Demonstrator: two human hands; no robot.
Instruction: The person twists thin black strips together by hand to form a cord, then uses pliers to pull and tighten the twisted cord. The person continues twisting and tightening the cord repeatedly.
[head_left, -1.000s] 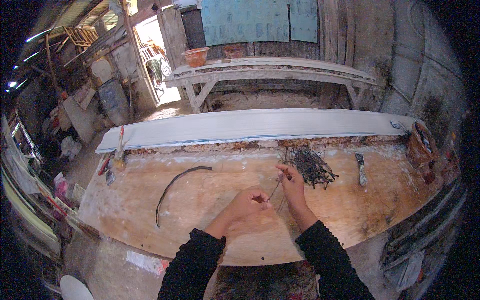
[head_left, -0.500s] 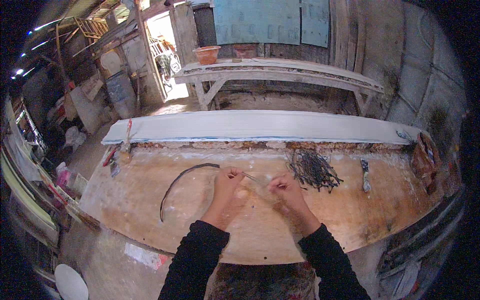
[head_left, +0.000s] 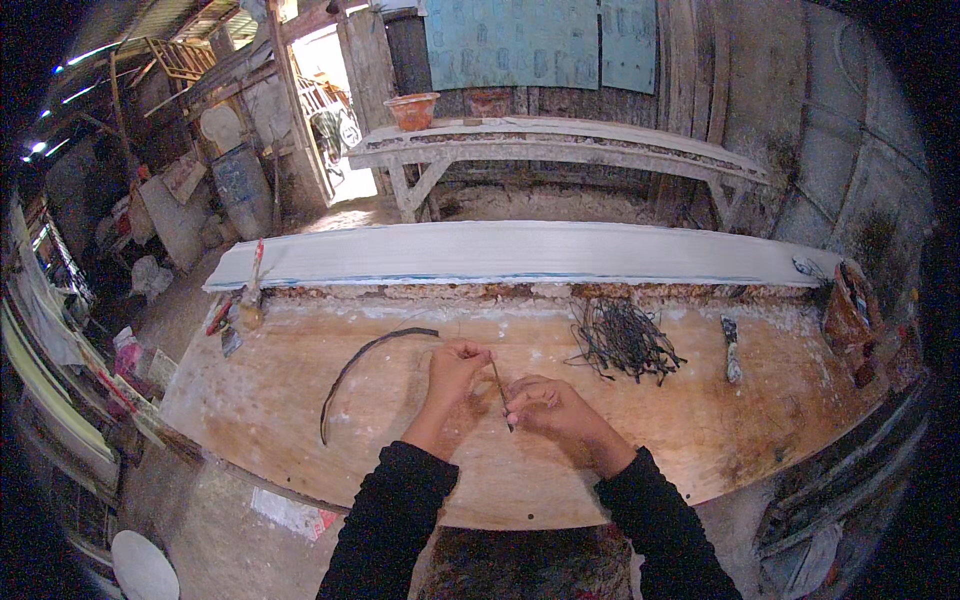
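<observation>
Between my hands runs a short, thin dark strand point(head_left: 499, 381), slanting down toward the right. My left hand point(head_left: 459, 372) pinches its upper end. My right hand point(head_left: 550, 406) has its fingertips closed on the strand near the lower end, and a dark tip pokes out below them. Left of my left hand, a long dark cord point(head_left: 352, 366) lies curved on the wooden tabletop point(head_left: 270, 420). Beyond my right hand is a loose tangled heap of short black strands point(head_left: 627, 340).
A long white moulding point(head_left: 520, 250) spans the table's far side. A brush point(head_left: 255, 285) lies at the left, a small patterned tool point(head_left: 731, 350) at the right, near a brown bag point(head_left: 850, 320). Behind stands a bench point(head_left: 560, 140) with an orange pot point(head_left: 412, 110).
My right hand has come down and slightly left, closer to my body. The strand now slopes more steeply between my hands. My left hand has barely moved.
</observation>
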